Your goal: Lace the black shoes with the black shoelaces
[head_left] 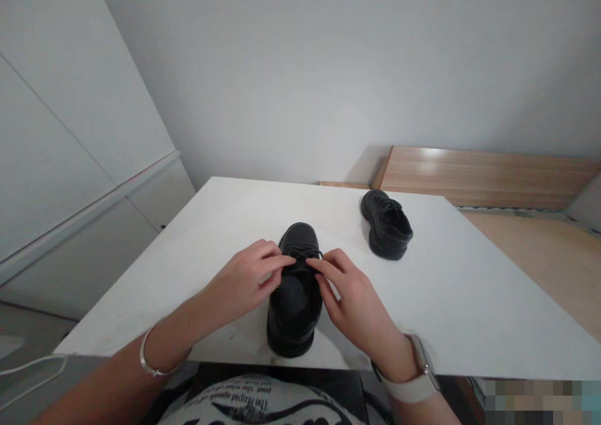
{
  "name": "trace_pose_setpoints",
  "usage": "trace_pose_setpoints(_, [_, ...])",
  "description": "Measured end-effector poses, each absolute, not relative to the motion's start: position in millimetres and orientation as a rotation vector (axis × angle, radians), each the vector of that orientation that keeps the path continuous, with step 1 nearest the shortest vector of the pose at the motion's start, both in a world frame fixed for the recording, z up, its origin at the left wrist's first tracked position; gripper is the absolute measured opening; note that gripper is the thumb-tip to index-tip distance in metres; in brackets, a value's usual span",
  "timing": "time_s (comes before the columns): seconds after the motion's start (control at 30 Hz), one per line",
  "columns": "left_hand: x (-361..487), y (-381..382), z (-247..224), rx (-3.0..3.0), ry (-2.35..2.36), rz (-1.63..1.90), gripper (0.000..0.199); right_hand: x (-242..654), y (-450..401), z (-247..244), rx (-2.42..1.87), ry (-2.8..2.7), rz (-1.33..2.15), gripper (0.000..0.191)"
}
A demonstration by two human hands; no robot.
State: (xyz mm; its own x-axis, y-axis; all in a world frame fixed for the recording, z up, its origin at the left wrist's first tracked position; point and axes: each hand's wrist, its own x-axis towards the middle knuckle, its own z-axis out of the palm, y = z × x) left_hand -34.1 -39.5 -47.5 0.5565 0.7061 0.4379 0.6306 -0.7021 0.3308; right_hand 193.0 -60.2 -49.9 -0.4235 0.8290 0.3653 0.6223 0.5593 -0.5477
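Observation:
A black lace-up shoe (pixel 299 233) stands upright in front of me, its toe pointing away and its opening towards me. From the left, my left hand (pixel 257 270) is closed in a pinch at the black shoelace (pixel 302 250), with its index fingertip over the tongue. My right hand (pixel 347 290) pinches at the lace from the other side, and a small loop of lace sticks out by its fingertips. Exactly how the lace lies between the fingers is partly hidden. Farther back on the right, the matching black shoe (pixel 394 240) rests with its laces tied.
Both shoes are on a white table (pixel 244 209) whose near edge lies close to my body. Behind it rises a pale wall (pixel 282 81). A wood-grain panel (pixel 469 174) stands beyond the right back corner, and a white cable (pixel 32 365) hangs at lower left.

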Motion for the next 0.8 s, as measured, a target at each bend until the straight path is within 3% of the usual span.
trace_pose_setpoints(0.37, [-24.1, -35.8, -26.9, 2.738, 1.239, 0.458, 0.014, 186.8, -52.3, -50.8, -1.312, -2.128, 0.29, 0.023])
trace_pose_setpoints(0.43, [-21.8, -35.5, -25.5, 2.72, 1.221, 0.584, 0.015, 186.7, -51.9, -49.8, -1.291, -2.104, 0.266, 0.02])
trace_pose_setpoints(0.63, [-12.7, -38.9, -5.4, 2.36, 1.05, 1.404, 0.009, 178.3, -54.5, -23.1, -0.969, -1.769, 0.312, 0.013])
trace_pose_setpoints(0.8, [-9.2, -39.4, 0.2, 2.262, 0.942, 1.564, 0.007, 164.4, -55.2, -17.6, -0.902, -1.571, 0.67, 0.007])
